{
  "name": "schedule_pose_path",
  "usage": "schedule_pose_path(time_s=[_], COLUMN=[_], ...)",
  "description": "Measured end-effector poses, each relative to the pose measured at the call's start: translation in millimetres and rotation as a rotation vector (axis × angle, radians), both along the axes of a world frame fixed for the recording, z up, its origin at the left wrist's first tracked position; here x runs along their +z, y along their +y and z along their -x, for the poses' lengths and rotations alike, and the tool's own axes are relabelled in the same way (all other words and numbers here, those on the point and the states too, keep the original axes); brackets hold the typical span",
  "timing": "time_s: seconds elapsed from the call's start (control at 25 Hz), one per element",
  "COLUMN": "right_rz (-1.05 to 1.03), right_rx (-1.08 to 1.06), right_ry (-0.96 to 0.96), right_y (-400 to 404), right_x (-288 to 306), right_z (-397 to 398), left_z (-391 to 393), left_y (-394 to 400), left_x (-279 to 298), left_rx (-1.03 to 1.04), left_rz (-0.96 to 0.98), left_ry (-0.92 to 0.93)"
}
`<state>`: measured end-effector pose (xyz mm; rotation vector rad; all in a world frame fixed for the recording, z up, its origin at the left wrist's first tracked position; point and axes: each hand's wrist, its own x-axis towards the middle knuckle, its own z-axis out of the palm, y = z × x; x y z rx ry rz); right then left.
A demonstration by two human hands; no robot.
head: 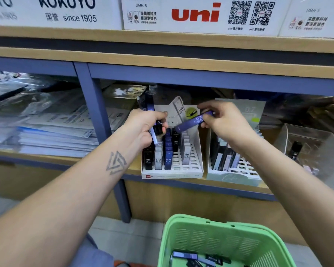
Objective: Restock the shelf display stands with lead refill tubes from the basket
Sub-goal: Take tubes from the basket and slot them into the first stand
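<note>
White cartons (199, 14) printed "KOKUYO since 1905" and "uni" are ranged along the top shelf. In the bay below, a white display stand (172, 173) is part-filled with upright lead refill tubes (168, 151) marked "HB 0.5"; just beside it a paler stand (233, 176), its backing card marked "0.7", is stocked with more tubes. A green basket (222, 239), cut off at the bottom edge, is seen with several tubes lying inside. A bundle of tubes (154, 132) is gripped in the left hand (145, 128); their labels are blurred. One purple tube (194, 120), lettered "HB 0.5", is pinched by the right hand (220, 120) above the white stand.
</note>
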<state>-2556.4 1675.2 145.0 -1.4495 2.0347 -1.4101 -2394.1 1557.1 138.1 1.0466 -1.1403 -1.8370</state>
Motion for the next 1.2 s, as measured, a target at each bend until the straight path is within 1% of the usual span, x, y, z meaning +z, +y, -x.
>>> schedule_pose_path(time_s=[0.04, 0.08, 0.16, 0.24, 0.36, 0.44, 0.64, 0.68, 0.8, 0.96, 1.08, 1.2], right_rz=[-0.030, -0.044, -0.034, -0.015, -0.056, -0.081, -0.079, -0.122, -0.263, -0.328, -0.352, -0.381], right_rx=[0.017, 0.045, 0.103, 0.116, 0.132, 0.103, -0.068, -0.084, -0.070, -0.042, -0.036, -0.014], right_ry=[0.102, 0.137, 0.102, 0.074, 0.061, 0.079, 0.145, 0.204, 0.479, 0.689, 0.754, 0.741], right_y=[-3, -5, -8, -13, -14, -13, -15, -18, -33, -57, -69, -74], right_x=[2, 4, 5, 2, -2, -2, 21, 22, 10, -16, -28, -34], right_z=[0, -2, -6, -9, -13, -13, 9, 15, 23, 26, 29, 30], left_z=[-2, -4, -6, -9, -15, -16, -11, -8, 0, 10, 13, 14], left_y=[-2, -4, -4, -3, -3, -3, -3, -2, 1, 2, 4, 3], left_x=[1, 2, 4, 5, 4, 5, 6, 6, 6, 5, 2, 1], left_rx=[-0.005, -0.011, -0.027, -0.042, -0.060, -0.069, -0.092, -0.100, -0.121, -0.133, -0.150, -0.154], left_rz=[-0.014, -0.022, -0.029, -0.033, -0.045, -0.055, -0.072, -0.071, -0.076, -0.063, -0.064, -0.066], left_ry=[-0.002, 0.001, 0.013, 0.016, 0.008, 0.013, 0.016, 0.016, 0.014, 0.003, -0.008, -0.007])
